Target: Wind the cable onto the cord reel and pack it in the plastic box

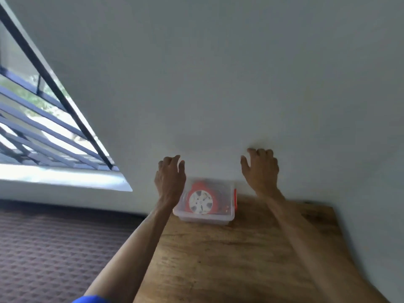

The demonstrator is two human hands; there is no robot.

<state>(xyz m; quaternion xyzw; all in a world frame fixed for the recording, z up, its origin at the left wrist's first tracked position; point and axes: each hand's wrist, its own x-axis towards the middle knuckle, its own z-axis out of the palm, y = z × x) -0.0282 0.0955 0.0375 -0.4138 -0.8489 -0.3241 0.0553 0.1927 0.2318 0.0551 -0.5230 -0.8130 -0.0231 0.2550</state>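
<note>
A clear plastic box [205,217] stands at the far edge of the wooden table [229,259], against the wall. Inside it lies the orange cord reel [201,201] with a white round hub facing up, orange cable wound around it. A clear lid appears to cover the box, with an orange clip [235,199] on its right side. My left hand [169,178] hovers above the box's left side, fingers apart and holding nothing. My right hand [260,171] is raised to the right of the box, fingers curled loosely, also holding nothing.
A white wall [240,84] rises directly behind the table. A window with dark bars [43,119] and a white sill is on the left. Patterned dark carpet [54,248] lies left of the table.
</note>
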